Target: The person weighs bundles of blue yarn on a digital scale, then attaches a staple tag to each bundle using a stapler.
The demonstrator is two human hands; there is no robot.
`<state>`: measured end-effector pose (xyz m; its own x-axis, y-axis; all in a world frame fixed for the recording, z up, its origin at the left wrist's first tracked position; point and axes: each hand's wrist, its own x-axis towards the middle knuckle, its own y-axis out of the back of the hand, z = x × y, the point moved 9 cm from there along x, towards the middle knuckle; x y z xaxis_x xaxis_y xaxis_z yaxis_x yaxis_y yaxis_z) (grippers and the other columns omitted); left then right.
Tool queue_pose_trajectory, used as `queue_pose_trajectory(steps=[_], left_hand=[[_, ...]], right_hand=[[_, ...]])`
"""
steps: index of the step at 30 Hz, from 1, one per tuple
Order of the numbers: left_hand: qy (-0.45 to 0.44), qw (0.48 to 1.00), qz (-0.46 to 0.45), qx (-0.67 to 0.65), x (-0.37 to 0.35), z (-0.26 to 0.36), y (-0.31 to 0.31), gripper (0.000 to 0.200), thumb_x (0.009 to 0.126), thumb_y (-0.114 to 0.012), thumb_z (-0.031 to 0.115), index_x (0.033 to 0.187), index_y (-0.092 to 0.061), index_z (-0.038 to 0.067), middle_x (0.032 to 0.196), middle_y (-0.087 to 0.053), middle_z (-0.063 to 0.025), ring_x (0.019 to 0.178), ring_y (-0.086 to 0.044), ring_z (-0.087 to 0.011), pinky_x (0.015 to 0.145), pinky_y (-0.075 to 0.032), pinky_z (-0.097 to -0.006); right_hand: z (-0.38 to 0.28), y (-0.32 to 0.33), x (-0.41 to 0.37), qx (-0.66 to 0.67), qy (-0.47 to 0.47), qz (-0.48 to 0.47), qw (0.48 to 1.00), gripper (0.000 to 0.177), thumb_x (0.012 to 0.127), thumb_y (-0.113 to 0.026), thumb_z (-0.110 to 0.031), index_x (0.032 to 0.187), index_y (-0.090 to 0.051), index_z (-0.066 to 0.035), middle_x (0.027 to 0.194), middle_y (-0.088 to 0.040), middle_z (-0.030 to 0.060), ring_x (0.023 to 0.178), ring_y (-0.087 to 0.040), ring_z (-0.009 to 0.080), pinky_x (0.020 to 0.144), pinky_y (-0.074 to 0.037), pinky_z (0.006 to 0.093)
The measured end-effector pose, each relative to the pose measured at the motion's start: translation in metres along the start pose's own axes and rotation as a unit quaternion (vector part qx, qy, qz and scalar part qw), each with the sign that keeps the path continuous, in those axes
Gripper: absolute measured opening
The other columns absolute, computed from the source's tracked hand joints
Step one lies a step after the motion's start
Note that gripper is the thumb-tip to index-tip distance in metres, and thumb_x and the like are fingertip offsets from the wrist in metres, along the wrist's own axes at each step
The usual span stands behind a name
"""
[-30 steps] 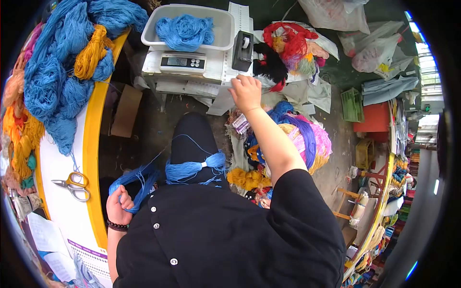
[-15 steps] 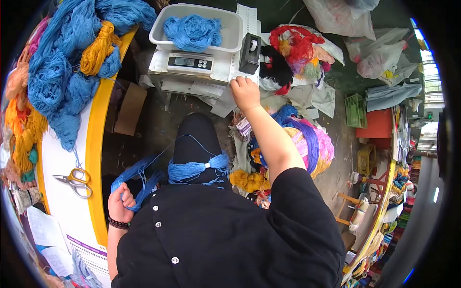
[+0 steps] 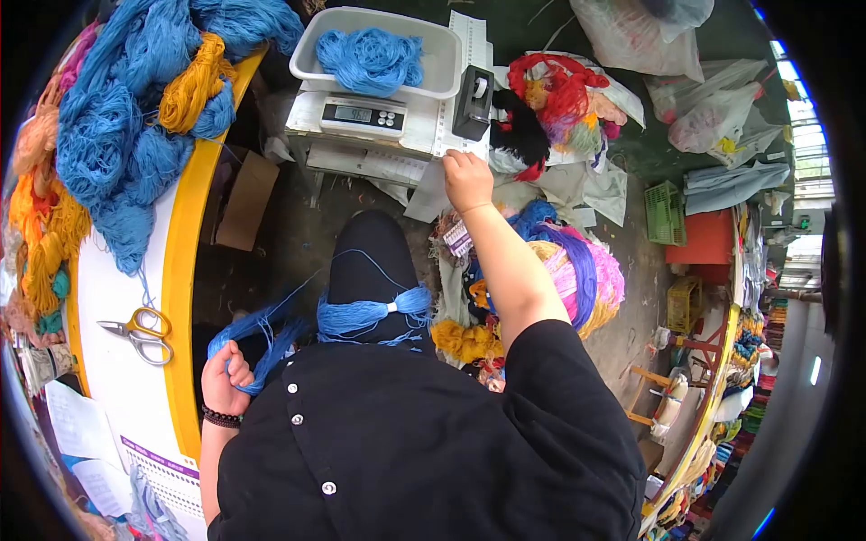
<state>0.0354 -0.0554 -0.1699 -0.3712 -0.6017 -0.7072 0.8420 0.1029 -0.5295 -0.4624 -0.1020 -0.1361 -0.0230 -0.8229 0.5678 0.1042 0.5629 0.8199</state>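
Note:
My left hand (image 3: 227, 379), with a dark bead bracelet at the wrist, is closed around a hank of blue yarn (image 3: 257, 338) at my left side. A loose strand runs from it toward a blue yarn bundle (image 3: 361, 317) lying across my thigh, bound in the middle with a white band. At the front edge of the small white table, my right hand (image 3: 468, 183) has its fingers curled together, just below the black tape dispenser (image 3: 473, 102). Whatever those fingers pinch, if anything, is hidden. A digital scale (image 3: 363, 116) carries a white tub (image 3: 445, 83) with blue yarn (image 3: 370, 61) inside.
Scissors (image 3: 140, 335) lie on the yellow-edged table (image 3: 183, 298) to my left, below heaped blue yarn (image 3: 108, 144) and a mustard hank (image 3: 196, 86). Colourful yarn (image 3: 577, 270) is piled on my right. Plastic bags (image 3: 713, 117) and a green crate (image 3: 665, 213) stand farther off.
My right hand's fingers have curled in more and drawn slightly back at the table edge. The left hand keeps its hold on the blue yarn. The whole view has shifted a little.

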Motion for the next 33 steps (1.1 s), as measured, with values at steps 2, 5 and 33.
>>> queue_pose_trajectory(steps=[2,5,33], left_hand=[[-0.001,1.000,0.003,-0.001,0.000,0.000,0.002,0.014,0.096,-0.047,0.018,0.087,-0.052,0.010,0.055,-0.039,0.0048,0.044,-0.033,-0.0053,0.044,-0.027,-0.0206],[0.004,1.000,-0.002,-0.010,-0.001,-0.001,0.005,0.014,0.096,-0.047,0.018,0.087,-0.052,0.010,0.056,-0.040,0.0047,0.044,-0.033,-0.0054,0.044,-0.027,-0.0206],[-0.130,0.991,-0.027,0.036,-0.031,0.052,-0.026,0.020,0.096,-0.050,0.025,0.097,-0.057,0.006,0.067,-0.048,0.0042,0.047,-0.035,-0.0034,0.045,-0.027,-0.0174]], right_hand=[[0.002,0.000,-0.001,0.005,-0.017,-0.001,1.000,0.010,0.069,-0.057,-0.012,0.079,-0.060,-0.011,0.092,-0.064,0.0020,0.083,-0.061,0.0230,0.078,-0.050,0.0366],[0.002,0.000,-0.003,-0.001,-0.017,0.015,1.000,0.010,0.072,-0.057,-0.012,0.081,-0.061,-0.011,0.092,-0.065,0.0017,0.084,-0.061,0.0233,0.082,-0.048,0.0389],[-0.091,0.154,0.287,0.751,-0.203,-0.145,0.612,0.017,0.078,-0.067,-0.017,0.066,-0.061,-0.006,0.054,-0.052,0.0016,0.047,-0.050,0.0145,0.047,-0.041,0.0292]])
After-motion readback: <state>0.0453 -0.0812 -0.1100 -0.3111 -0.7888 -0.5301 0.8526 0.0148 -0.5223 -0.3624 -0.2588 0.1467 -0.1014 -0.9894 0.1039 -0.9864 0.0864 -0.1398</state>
